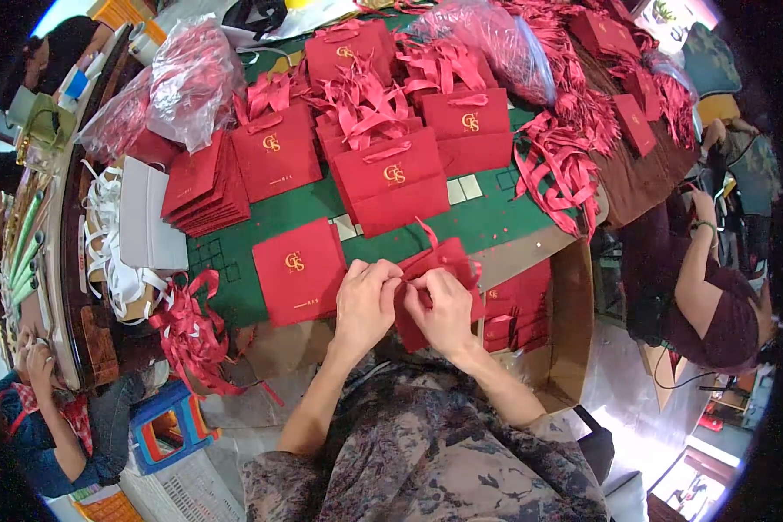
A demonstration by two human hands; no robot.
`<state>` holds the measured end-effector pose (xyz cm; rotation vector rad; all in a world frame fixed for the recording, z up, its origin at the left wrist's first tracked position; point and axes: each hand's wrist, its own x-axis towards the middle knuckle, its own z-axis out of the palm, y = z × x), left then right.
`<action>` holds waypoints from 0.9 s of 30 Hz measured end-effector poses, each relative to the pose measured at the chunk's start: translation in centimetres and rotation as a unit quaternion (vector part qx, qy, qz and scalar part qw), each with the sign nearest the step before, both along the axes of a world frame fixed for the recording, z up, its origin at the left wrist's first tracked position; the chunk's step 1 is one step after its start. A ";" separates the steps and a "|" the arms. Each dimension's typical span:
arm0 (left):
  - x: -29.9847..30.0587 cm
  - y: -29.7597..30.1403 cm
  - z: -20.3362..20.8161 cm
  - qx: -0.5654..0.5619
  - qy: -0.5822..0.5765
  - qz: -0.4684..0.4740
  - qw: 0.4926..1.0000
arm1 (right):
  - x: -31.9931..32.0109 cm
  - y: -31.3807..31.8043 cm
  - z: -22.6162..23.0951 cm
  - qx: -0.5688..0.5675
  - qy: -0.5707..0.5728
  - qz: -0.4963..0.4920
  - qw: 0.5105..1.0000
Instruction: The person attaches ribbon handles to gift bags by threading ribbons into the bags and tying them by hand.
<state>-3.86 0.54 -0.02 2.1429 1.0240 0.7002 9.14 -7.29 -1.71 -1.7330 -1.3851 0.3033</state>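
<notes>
— Red paper bag with a thin red ribbon point(451, 254): located where?
— Sat low centre, at the near edge of the green tabletop point(278, 209), just beside an open brown cardboard box point(574, 335).
— Left hand point(365, 300)?
— Curled in, thumb to fingers, clamped on the bag. Couldn't tell whether on paper or ribbon.
— Right hand point(446, 306)?
— Pinched likewise, thumb to fingers, clamped on the same bag, just beside the left fingertips. Couldn't see the exact grip point.
— Anything near the left hand?
— Saw a flat red paper bag with gold print point(297, 270), face up, just to its left.
— And farther back?
— Saw upright red paper bags with ribbon handles point(396, 183) mid-table, plus a stack of flat red bags point(204, 187) to their left. Also spotted a loose heap of red satin ribbons point(561, 170) at right and a dangling red ribbon bundle point(191, 335) at left.
— Box contents?
— Found more red paper pieces point(522, 300) inside.
— Company?
— Noted a person in a dark maroon shirt point(731, 313), far right, well apart from the bag.
</notes>
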 end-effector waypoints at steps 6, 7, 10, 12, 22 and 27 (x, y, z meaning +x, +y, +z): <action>-0.1 0.3 -0.1 -0.051 -0.013 -0.011 0.999 | 0.6 0.1 -0.4 0.032 -0.071 0.041 0.996; 0.0 0.3 -0.2 -0.058 -0.012 -0.015 0.998 | 0.6 0.1 -0.5 0.027 -0.071 0.035 0.997; 0.3 0.2 -0.4 -0.059 -0.022 -0.027 0.998 | 0.4 0.3 -0.5 0.010 -0.033 0.007 0.999; 0.2 0.2 -0.1 -0.056 -0.006 -0.022 0.998 | 0.7 0.3 -0.4 0.004 -0.019 0.022 1.000; 0.4 -0.1 -0.9 -0.028 -0.016 -0.015 0.999 | 4.5 0.6 2.6 -0.022 0.011 0.062 0.998; 1.1 -0.7 -0.6 0.062 -0.063 -0.048 0.995 | 7.2 2.4 3.4 -0.105 -0.112 0.153 0.976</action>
